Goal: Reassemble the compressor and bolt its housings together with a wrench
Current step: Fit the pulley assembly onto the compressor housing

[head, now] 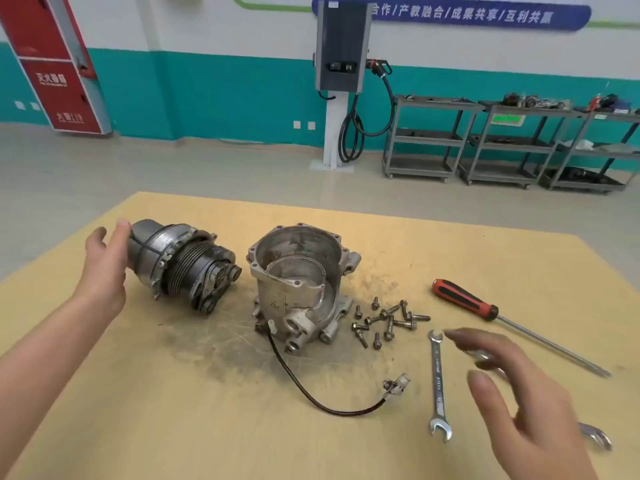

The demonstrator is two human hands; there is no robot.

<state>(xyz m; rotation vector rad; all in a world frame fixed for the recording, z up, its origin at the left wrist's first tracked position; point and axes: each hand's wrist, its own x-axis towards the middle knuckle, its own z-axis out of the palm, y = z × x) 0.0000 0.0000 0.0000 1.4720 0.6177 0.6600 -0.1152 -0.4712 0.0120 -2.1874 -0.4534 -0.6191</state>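
Observation:
The compressor's front half with its pulley (pixel 188 263) lies on its side at the left of the wooden table (pixel 138 410). My left hand (pixel 104 268) touches its rear end with straight fingers. The hollow aluminium housing (pixel 298 285) stands open-side up in the middle, a black cable with a connector (pixel 396 384) trailing from it. Several bolts (pixel 384 322) lie loose to its right. An open-ended wrench (pixel 438 382) lies beside them. My right hand (pixel 512 400) hovers open above a second wrench (pixel 595 436), mostly hiding it.
A red-handled screwdriver (pixel 485 308) lies at the right of the table. Beyond the table are grey floor, a charging post (pixel 341 81) and metal shelf carts (pixel 502 143) along the far wall. A red cabinet (pixel 59 71) stands at the back left.

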